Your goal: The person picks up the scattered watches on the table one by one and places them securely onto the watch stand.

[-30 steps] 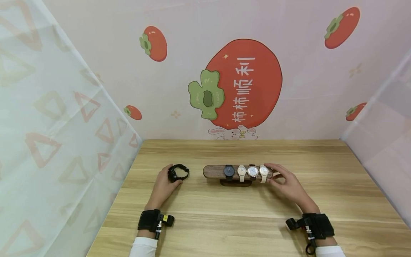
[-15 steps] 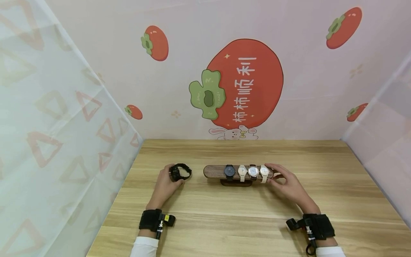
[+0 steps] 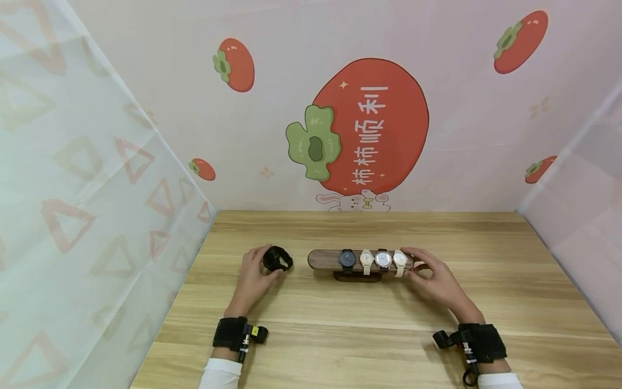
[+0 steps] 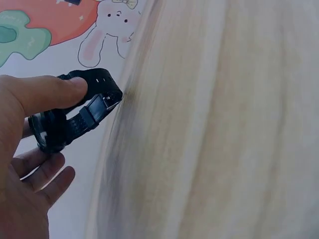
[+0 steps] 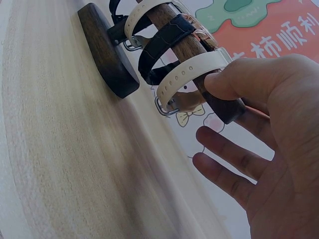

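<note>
My left hand [image 3: 252,282] pinches a black wristwatch [image 3: 276,258] to the left of the wooden watch stand [image 3: 323,260]. In the left wrist view, my thumb presses on the strap of the black wristwatch [image 4: 85,121], which is buckled into a loop. My right hand [image 3: 435,280] holds the stand's right end between thumb and fingers; the right wrist view shows the thumb on the wood [image 5: 227,107] beside a cream strap [image 5: 187,74]. Several watches sit round the bar: a black one [image 3: 347,259], a cream one [image 3: 366,260], a silver-cased one on a dark strap [image 3: 383,260] and another cream one [image 3: 400,260].
The bar stands on a small dark wooden base [image 3: 357,277] on the wood-grain table [image 3: 340,335]. A printed back wall [image 3: 466,129] rises behind the table, with side walls at left [image 3: 107,216] and right [image 3: 588,162]. The bar's left part bears no watch.
My left hand has shifted slightly right with the black wristwatch and turned it, so its loop looks narrower in the head view. My right hand and the stand have stayed put.
</note>
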`<state>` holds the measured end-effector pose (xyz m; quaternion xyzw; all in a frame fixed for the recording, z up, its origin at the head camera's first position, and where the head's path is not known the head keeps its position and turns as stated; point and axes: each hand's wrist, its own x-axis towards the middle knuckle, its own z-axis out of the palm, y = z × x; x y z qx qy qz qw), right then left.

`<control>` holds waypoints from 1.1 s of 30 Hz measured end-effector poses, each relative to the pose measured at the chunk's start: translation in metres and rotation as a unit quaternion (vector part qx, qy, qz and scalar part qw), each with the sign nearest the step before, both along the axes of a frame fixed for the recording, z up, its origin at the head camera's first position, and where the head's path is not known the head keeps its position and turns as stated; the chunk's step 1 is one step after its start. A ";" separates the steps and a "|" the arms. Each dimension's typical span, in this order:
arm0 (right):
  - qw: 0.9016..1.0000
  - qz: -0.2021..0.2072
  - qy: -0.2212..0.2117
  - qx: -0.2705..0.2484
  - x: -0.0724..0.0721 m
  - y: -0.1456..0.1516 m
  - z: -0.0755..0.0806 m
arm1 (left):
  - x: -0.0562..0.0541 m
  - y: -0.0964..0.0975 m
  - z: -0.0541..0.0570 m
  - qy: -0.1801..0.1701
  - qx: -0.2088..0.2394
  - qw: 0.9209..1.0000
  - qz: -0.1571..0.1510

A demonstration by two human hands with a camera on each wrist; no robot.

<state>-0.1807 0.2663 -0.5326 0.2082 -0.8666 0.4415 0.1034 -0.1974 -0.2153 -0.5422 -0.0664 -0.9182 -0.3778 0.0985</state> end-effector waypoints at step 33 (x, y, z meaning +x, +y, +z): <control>1.000 0.001 0.008 -0.001 0.000 -0.001 0.001 | 0.001 0.019 0.004 0.066 0.029 0.992 -0.104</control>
